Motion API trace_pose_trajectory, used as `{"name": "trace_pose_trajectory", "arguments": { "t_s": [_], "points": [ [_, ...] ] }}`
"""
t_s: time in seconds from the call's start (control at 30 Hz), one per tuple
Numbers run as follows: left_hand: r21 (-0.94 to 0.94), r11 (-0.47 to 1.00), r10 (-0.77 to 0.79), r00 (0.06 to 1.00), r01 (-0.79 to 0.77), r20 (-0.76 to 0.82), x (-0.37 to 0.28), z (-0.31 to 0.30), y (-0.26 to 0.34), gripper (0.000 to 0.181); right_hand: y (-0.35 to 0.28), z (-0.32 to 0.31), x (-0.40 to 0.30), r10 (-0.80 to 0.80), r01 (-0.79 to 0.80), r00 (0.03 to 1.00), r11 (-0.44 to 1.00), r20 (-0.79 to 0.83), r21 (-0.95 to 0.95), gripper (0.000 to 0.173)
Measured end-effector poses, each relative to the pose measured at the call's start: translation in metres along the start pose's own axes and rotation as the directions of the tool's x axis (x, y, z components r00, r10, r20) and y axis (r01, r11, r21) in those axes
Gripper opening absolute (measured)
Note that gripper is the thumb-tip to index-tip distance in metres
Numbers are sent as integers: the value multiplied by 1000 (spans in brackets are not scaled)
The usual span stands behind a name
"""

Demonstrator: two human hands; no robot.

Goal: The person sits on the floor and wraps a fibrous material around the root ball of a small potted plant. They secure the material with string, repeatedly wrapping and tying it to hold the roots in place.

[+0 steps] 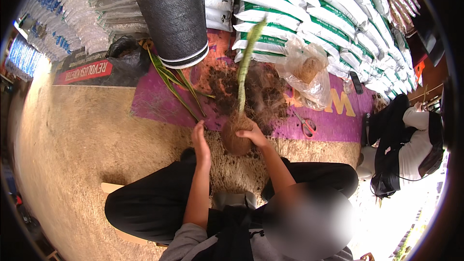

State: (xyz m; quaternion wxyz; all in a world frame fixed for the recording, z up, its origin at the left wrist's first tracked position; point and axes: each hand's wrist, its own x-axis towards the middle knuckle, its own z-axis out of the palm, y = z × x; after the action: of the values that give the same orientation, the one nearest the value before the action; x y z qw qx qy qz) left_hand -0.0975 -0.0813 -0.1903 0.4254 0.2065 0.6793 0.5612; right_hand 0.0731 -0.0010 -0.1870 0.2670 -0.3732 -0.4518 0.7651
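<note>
My right hand (254, 136) grips a round ball of brown fibre (232, 139), its thumb laid across the front. From the top of the ball rises one long green mottled leaf (245, 65), probably of a snake plant, leaning slightly right. My left hand (201, 143) is held upright to the left of the ball, apart from it, with nothing in it. Just beyond my left fingertips lie several loose yellow-edged leaves (174, 83). Dark soil mixed with fibre (261, 87) is heaped on the purple printed sheet (333, 127) behind the ball.
Red-handled scissors (309, 128) and a clear plastic bag of brown material (308, 69) lie to the right. A black roll (174, 14) stands behind the leaves, near a black plastic bag (127, 52). Stacked white sacks (275, 18) line the back. Another person (406, 141) sits at right.
</note>
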Motion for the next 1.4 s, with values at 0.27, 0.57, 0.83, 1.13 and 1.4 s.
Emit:
{"name": "trace_pose_trajectory", "arguments": {
  "t_s": [0.27,0.57,0.83,1.13,1.4],
  "points": [
    [-244,946,-237,969,214,-70,5,-15,10,53,92,-70,54,-117,-65,922,892,-369,-446,85],
    [-155,961,-249,963,231,-108,10,-17,0,44,113,-38,50,-55,-226,870,839,-490,-495,83],
    [-97,970,-231,970,224,-75,5,-12,-9,51,115,-30,48,-344,-262,798,539,-494,-800,73],
    [104,994,-3,990,-12,142,54,8,-15,34,61,5,45,-637,163,717,547,-282,-821,46],
    [790,527,270,943,-314,194,140,-90,-35,18,45,65,53,-574,323,805,634,-149,-703,43]
  ]
}}
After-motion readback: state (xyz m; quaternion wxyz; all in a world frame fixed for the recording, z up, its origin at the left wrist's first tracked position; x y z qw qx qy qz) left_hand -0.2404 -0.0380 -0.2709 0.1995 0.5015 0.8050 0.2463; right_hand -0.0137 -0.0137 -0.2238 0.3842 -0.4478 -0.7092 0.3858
